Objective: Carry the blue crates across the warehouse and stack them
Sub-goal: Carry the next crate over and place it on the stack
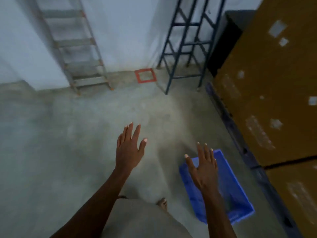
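Note:
One blue plastic crate lies open-side up on the concrete floor at the lower right, beside a pallet of boxes. My right hand hovers above the crate's left half with fingers spread, holding nothing. My left hand is stretched out over bare floor to the crate's left, also empty with fingers apart. Both forearms reach forward from the bottom of the view. The picture is blurred by motion.
Large brown cardboard boxes on a dark pallet line the right side. A blue metal rack frame and a grey step ladder stand against the white wall. A red tape square marks the floor.

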A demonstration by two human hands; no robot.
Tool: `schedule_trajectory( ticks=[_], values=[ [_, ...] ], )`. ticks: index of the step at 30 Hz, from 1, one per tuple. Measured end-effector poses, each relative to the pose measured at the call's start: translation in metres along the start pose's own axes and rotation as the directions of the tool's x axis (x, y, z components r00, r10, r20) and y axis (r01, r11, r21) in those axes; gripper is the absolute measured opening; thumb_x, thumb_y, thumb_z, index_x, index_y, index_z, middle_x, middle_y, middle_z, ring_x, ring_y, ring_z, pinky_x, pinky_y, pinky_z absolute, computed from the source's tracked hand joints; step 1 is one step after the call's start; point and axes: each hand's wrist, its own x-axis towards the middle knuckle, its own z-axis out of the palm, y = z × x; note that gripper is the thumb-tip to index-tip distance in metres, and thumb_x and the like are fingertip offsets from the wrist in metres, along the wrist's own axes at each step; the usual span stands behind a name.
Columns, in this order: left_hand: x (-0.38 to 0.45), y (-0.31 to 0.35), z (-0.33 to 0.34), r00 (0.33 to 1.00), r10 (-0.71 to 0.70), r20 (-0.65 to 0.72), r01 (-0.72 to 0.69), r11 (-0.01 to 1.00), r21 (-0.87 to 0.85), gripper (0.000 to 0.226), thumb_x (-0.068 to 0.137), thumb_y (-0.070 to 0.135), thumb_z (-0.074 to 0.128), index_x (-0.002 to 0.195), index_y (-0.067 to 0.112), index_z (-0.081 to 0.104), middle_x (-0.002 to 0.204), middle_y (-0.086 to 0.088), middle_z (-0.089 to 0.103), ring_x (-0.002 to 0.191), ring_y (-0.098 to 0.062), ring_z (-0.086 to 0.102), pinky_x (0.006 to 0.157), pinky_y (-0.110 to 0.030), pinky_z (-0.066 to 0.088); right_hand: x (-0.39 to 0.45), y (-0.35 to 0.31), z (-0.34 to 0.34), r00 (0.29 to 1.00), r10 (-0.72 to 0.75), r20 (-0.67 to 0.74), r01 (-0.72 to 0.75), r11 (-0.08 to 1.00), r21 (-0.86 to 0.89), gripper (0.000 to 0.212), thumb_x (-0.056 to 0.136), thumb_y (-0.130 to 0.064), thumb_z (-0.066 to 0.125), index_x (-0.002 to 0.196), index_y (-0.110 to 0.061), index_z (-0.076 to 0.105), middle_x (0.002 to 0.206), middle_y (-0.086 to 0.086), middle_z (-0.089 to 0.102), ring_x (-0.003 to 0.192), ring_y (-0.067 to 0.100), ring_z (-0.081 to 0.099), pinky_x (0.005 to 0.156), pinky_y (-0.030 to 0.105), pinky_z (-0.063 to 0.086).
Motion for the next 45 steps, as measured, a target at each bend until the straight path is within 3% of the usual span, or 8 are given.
schedule_trajectory(
  ticks=[3,10,20,27,32,36,41,45],
  values=[
    [-0.002,-0.079,-0.055,0.976,-0.188,-0.107,0.185,0.982,-0.033,0.066,0.101,0.059,0.031,0.158,0.025,0.031,0.166,-0.007,0.023,0.154,-0.027,0.016,0.12,-0.048,0.021,0.013,-0.084,0.038,0.985,-0.141,0.097,0.138,0.99,0.034,0.079,0.089,-0.073,0.036,0.157,-0.034,0.02,0.166,0.002,0.015,0.153,0.025,0.008,0.121,0.048,0.015],
    [-0.059,-0.271,-0.154,0.888,-0.419,-0.188,0.418,0.907,-0.049,0.071,0.099,0.064,0.027,0.16,0.027,0.024,0.168,-0.006,0.015,0.156,-0.025,0.009,0.122,-0.05,0.016,0.001,-0.309,0.154,0.88,-0.438,0.181,0.429,0.899,0.09,0.072,0.093,-0.067,0.036,0.155,-0.032,0.027,0.165,-0.002,0.019,0.152,0.021,0.009,0.122,0.045,0.013],
    [-0.117,-0.481,-0.267,0.558,-0.767,-0.317,0.759,0.626,-0.179,0.074,0.097,0.07,0.022,0.158,0.029,0.028,0.169,-0.001,0.013,0.156,-0.02,0.006,0.124,-0.048,0.014,-0.044,-0.569,0.303,0.577,-0.686,0.444,0.693,0.699,0.18,0.073,0.094,-0.071,0.031,0.157,-0.036,0.018,0.166,-0.003,0.012,0.153,0.021,0.003,0.122,0.049,0.011],
    [-0.121,-0.642,-0.353,0.313,-0.838,-0.447,0.866,0.445,-0.227,0.068,0.099,0.065,0.032,0.157,0.029,0.03,0.168,-0.002,0.017,0.155,-0.022,0.012,0.122,-0.046,0.016,-0.055,-0.764,0.418,0.322,-0.784,0.531,0.821,0.51,0.255,0.071,0.095,-0.067,0.034,0.157,-0.036,0.017,0.166,-0.003,0.013,0.153,0.022,0.003,0.122,0.049,0.01],
    [-0.13,-0.729,-0.414,0.176,-0.846,-0.504,0.92,0.324,-0.223,0.068,0.099,0.064,0.033,0.156,0.028,0.032,0.166,-0.006,0.023,0.154,-0.027,0.018,0.119,-0.051,0.022,-0.07,-0.907,0.486,0.148,-0.811,0.566,0.906,0.34,0.25,0.072,0.095,-0.07,0.028,0.157,-0.034,0.019,0.166,0.0,0.015,0.153,0.024,0.002,0.121,0.051,0.006],
    [-0.138,-0.796,-0.457,0.024,-0.847,-0.532,0.932,0.211,-0.295,0.068,0.099,0.063,0.03,0.156,0.026,0.033,0.166,-0.006,0.022,0.154,-0.027,0.016,0.119,-0.053,0.023,-0.094,-1.02,0.532,0.033,-0.828,0.56,0.92,0.244,0.306,0.072,0.095,-0.072,0.028,0.157,-0.034,0.019,0.166,-0.001,0.014,0.153,0.023,0.001,0.122,0.05,0.005],
    [-0.148,-0.919,-0.501,-0.039,-0.845,-0.534,0.93,0.164,-0.329,0.066,0.101,0.061,0.03,0.156,0.025,0.035,0.166,-0.007,0.023,0.154,-0.027,0.017,0.119,-0.053,0.024,-0.14,-1.154,0.611,-0.1,-0.832,0.546,0.922,0.129,0.365,0.073,0.096,-0.071,0.027,0.157,-0.034,0.015,0.166,-0.001,0.012,0.153,0.023,0.0,0.122,0.049,0.004],
    [-0.148,-1.035,-0.543,-0.03,-0.858,-0.514,0.927,0.169,-0.336,0.065,0.1,0.061,0.029,0.155,0.026,0.036,0.166,-0.006,0.024,0.154,-0.026,0.018,0.119,-0.051,0.023,-0.173,-1.25,0.676,-0.105,-0.832,0.544,0.915,0.133,0.381,0.071,0.096,-0.068,0.029,0.157,-0.036,0.014,0.166,-0.004,0.012,0.153,0.021,0.0,0.122,0.047,0.006]
  ],
)
